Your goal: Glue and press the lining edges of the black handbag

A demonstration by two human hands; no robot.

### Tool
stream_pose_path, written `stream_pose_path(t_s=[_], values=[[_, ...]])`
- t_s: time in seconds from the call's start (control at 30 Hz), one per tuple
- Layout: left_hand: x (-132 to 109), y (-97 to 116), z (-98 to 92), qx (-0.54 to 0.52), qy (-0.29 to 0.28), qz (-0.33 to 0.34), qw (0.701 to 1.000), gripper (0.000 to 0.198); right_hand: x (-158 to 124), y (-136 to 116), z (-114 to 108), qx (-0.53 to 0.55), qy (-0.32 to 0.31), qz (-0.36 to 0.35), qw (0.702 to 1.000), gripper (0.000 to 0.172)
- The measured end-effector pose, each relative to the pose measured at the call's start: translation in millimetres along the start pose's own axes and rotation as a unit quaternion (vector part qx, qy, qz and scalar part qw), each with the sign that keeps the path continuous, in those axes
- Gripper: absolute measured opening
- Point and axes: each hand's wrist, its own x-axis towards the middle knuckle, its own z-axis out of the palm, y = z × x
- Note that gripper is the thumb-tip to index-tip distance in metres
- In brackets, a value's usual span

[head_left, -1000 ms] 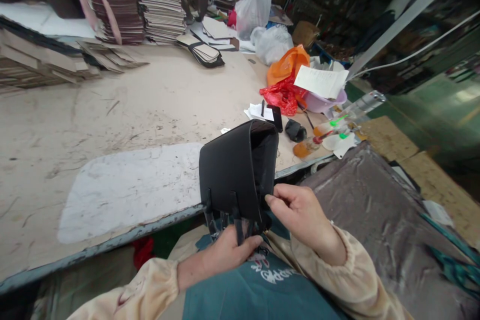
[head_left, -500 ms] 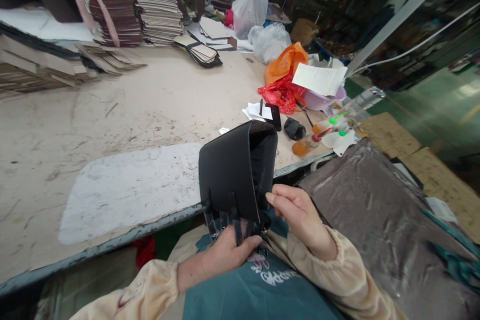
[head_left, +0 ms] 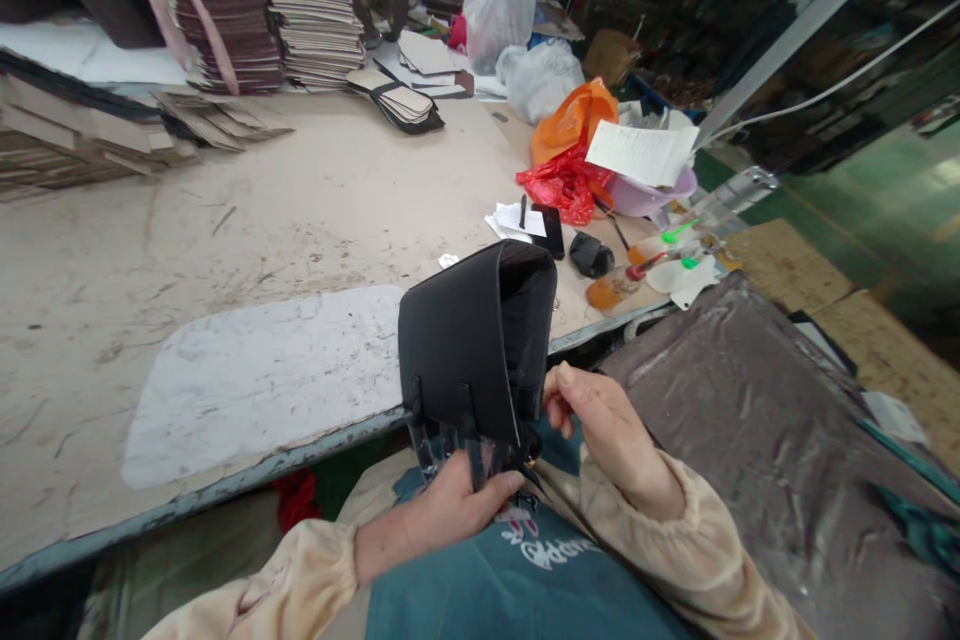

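A black handbag (head_left: 454,335) rests tilted against the table's front edge, its open mouth facing right and its dark lining (head_left: 527,320) showing. Its handles hang at the lower side, with clear plastic film (head_left: 480,455) around them. My left hand (head_left: 465,500) is closed around the handles and lower edge of the bag; some of its fingers are hidden behind them. Just right of the bag's mouth, my right hand (head_left: 596,420) has its fingers loosely bent and apart, with nothing visible in them.
A white sheet (head_left: 262,380) lies on the worn table (head_left: 352,210) left of the bag. Beyond the bag are a phone (head_left: 550,232), a black lump (head_left: 590,255) and bottles of orange liquid (head_left: 611,290). Stacked panels (head_left: 319,25) stand at the back. Brown sheeting (head_left: 750,430) lies at right.
My right hand has let go of the bag's inner edge and drawn slightly right, its fingers loosening. My left hand and the bag have stayed nearly still.
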Motion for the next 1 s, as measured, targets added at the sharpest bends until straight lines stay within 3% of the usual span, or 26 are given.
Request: stream_pose_path(t_s=[0.13, 0.27, 0.37, 0.53, 0.7, 0.77, 0.87, 0.93, 1.0], values=[[1, 3, -0.3, -0.013, -0.01, 0.009, 1.0, 0.038, -4, -5, 2, -0.111, 0.017, -0.044, 0.993, 0.048], [1, 3, 1.1, -0.017, -0.002, 0.011, 1.0, 0.039, -4, -11, 10, -0.258, 0.074, -0.088, 0.959, 0.043], [4, 4, 4.3, -0.025, 0.019, 0.005, 0.999, 0.041, -3, -17, 17, -0.311, 0.093, -0.102, 0.94, 0.039], [19, 26, 13.6, -0.092, 0.042, 0.114, 0.988, 0.041, 1, -38, 23, -0.37, 0.092, -0.166, 0.909, 0.028], [33, 48, 23.3, -0.112, 0.043, 0.158, 0.98, 0.042, 8, -51, 20, -0.413, 0.078, -0.249, 0.872, 0.023], [38, 50, 22.0, -0.104, 0.02, 0.17, 0.98, 0.043, 11, -49, 18, -0.441, 0.072, -0.268, 0.854, 0.026], [38, 51, 11.0, -0.052, -0.06, 0.174, 0.982, 0.056, 15, -40, 13, -0.457, 0.075, -0.272, 0.843, 0.027], [31, 55, -1.2, 0.019, -0.103, 0.15, 0.983, 0.067, 16, -34, 10, -0.429, 0.079, -0.267, 0.86, 0.026], [21, 65, -15.1, 0.105, -0.122, 0.124, 0.979, 0.063, 15, -29, 8, -0.369, 0.084, -0.257, 0.889, 0.024]])
